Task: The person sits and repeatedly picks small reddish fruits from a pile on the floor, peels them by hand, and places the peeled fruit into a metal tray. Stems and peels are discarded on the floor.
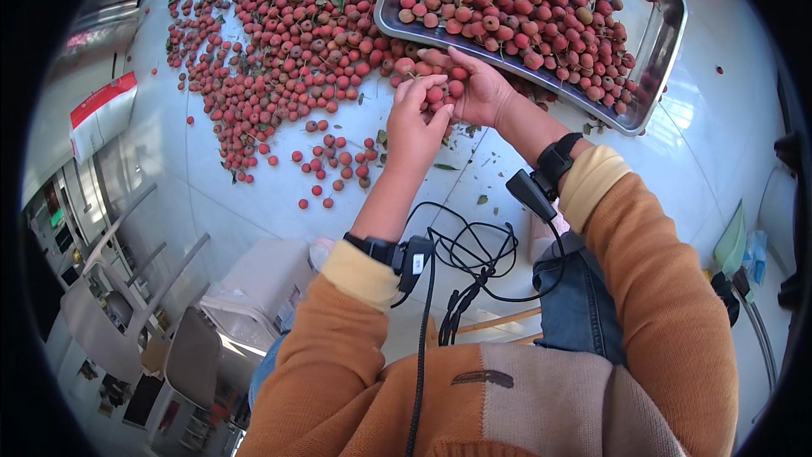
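Note:
Both hands are close together over the near edge of a spread of red hawthorn fruits (pixel 304 32) on the tiled floor. My right hand (pixel 479 89) is palm up, cupped around several fruits (pixel 454 89). From the left, my left hand (pixel 415 117) reaches to these fruits, its thumb and fingertips closing on one of them (pixel 434 94). Just beyond my right hand lies a rectangular metal tray (pixel 526 70), partly filled with more hawthorn fruits (pixel 520 6). Some stems and leaves are mixed among the fruits on the floor.
Black cables (pixel 482 266) run from the wrist devices over the floor near my knees. A red and white box (pixel 104 114), a grey chair (pixel 101 330) and a white lidded bin (pixel 260 279) stand at left. Loose leaf bits (pixel 446 167) lie below my hands.

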`<control>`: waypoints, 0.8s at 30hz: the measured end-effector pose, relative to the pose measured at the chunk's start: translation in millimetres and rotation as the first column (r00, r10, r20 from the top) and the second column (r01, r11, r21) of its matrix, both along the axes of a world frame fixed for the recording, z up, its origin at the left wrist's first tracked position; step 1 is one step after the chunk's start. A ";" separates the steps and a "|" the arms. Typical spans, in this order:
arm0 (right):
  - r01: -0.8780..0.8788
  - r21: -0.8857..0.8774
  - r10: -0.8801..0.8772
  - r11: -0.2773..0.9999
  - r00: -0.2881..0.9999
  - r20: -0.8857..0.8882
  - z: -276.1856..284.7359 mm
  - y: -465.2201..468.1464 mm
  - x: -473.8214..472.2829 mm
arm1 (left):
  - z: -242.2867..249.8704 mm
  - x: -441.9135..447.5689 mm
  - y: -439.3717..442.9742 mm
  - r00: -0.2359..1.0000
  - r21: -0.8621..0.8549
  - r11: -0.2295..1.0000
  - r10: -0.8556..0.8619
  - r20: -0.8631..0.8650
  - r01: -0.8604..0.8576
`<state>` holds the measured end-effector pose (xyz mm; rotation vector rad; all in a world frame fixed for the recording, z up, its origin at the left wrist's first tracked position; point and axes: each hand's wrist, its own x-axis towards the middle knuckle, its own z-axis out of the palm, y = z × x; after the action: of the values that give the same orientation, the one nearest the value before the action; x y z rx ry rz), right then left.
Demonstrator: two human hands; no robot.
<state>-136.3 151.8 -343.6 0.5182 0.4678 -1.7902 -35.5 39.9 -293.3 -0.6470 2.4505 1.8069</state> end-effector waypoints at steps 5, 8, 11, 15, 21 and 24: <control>0.060 -0.431 -0.050 0.901 0.998 0.035 37.9 6.8 -22.0 | 54.1 -13.1 -17.8 0.980 0.401 0.913 0.147 -0.137 -0.081; 0.112 -0.518 -0.072 0.848 0.993 0.097 58.2 9.7 -34.1 | 77.8 -18.8 -28.3 0.981 0.518 0.848 0.178 -0.078 -0.113; 0.144 -0.454 -0.128 0.879 0.990 0.067 70.1 9.2 -41.8 | 89.0 -25.8 -27.3 0.965 0.552 0.816 0.250 -0.075 -0.168; 0.200 -0.504 -0.157 0.840 0.980 0.127 76.9 15.2 -45.3 | 94.8 -31.8 -23.5 0.975 0.529 0.840 0.201 -0.095 -0.122; 0.229 -0.424 -0.198 0.876 0.973 0.118 78.2 23.0 -46.9 | 94.5 -34.4 -20.1 0.993 0.570 0.820 0.100 -0.059 -0.049; 0.226 -0.429 -0.207 0.874 0.974 0.091 75.9 25.5 -48.5 | 91.9 -34.8 -20.3 0.991 0.783 0.614 0.133 0.017 -0.096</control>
<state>-184.8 177.3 -267.7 0.2971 -0.0359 -2.0190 -70.3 19.7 -201.4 -0.6647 1.3457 2.6468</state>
